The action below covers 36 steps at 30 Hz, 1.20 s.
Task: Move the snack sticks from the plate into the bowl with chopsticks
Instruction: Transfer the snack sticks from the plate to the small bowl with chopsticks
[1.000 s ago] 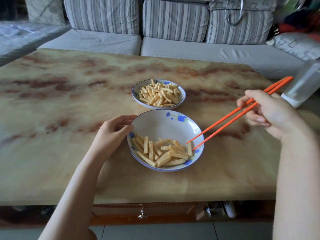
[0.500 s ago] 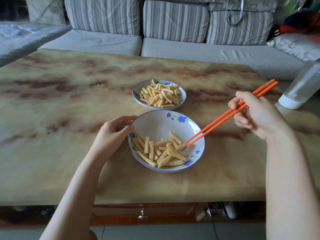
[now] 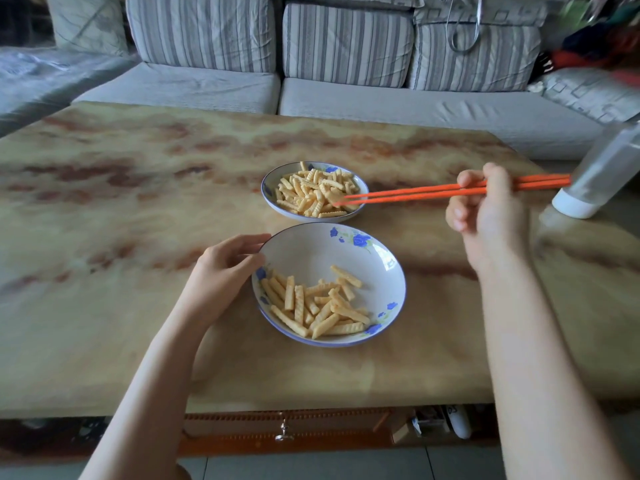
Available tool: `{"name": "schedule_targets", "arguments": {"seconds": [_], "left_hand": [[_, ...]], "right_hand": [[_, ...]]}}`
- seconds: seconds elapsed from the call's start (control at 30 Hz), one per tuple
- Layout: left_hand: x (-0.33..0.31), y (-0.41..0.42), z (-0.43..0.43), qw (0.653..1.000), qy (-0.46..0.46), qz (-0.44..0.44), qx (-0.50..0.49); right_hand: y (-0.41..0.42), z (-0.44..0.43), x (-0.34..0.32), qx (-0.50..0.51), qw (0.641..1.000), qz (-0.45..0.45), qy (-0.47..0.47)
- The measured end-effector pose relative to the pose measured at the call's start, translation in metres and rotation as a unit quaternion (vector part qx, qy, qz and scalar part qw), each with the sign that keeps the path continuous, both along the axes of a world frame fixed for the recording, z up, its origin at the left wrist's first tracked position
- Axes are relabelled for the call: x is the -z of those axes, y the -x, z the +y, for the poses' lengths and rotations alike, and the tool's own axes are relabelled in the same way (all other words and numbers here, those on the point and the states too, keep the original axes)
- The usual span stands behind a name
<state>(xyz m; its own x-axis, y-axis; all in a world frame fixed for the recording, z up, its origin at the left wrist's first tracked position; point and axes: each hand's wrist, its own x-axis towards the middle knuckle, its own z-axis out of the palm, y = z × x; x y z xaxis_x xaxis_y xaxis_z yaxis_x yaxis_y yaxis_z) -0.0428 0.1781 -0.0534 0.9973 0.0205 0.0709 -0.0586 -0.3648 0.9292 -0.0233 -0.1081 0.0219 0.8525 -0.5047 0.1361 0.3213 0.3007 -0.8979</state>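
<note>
A small blue-rimmed plate [image 3: 269, 195] heaped with ridged yellow snack sticks [image 3: 311, 192] stands mid-table. Nearer me sits a white bowl [image 3: 311, 251] with blue flowers, holding several snack sticks [image 3: 311, 306] in its near half. My right hand [image 3: 485, 206] grips a pair of orange chopsticks [image 3: 415, 194], which lie almost level. Their tips reach the right side of the plate's pile, slightly apart around a stick. My left hand [image 3: 225, 265] holds the bowl's left rim, thumb and fingers curled against it.
A clear plastic bottle [image 3: 599, 174] with a white cap lies tilted at the table's right edge, just beyond the chopsticks' back ends. A striped grey sofa [image 3: 346, 91] runs behind the marble-patterned table [image 3: 121, 209]. A drawer with a metal handle [image 3: 284, 434] sits under the front edge.
My right hand swung the chopsticks up out of the bowl and over to the plate, their tips now in the plate's pile. The left hand stayed on the bowl's rim.
</note>
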Motion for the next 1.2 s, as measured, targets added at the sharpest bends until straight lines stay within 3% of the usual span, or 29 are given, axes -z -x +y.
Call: {"name": "schedule_targets", "arguments": {"seconds": [0.17, 0.4, 1.0, 1.2], "left_hand": [[-0.001, 0.0, -0.001, 1.0, -0.005, 0.0, 0.001], [-0.002, -0.001, -0.001, 1.0, -0.005, 0.006, 0.0], [-0.004, 0.002, -0.002, 1.0, -0.006, 0.01, -0.004], [-0.005, 0.002, -0.004, 1.0, 0.002, 0.008, -0.009]], "right_hand": [[-0.013, 0.024, 0.017, 0.06, 0.997, 0.014, 0.037], [-0.024, 0.044, 0.027, 0.067, 0.997, 0.006, 0.045], [-0.022, 0.05, 0.021, 0.001, 0.994, -0.021, 0.107], [-0.003, 0.027, 0.005, -0.067, 0.979, 0.005, 0.19]]}}
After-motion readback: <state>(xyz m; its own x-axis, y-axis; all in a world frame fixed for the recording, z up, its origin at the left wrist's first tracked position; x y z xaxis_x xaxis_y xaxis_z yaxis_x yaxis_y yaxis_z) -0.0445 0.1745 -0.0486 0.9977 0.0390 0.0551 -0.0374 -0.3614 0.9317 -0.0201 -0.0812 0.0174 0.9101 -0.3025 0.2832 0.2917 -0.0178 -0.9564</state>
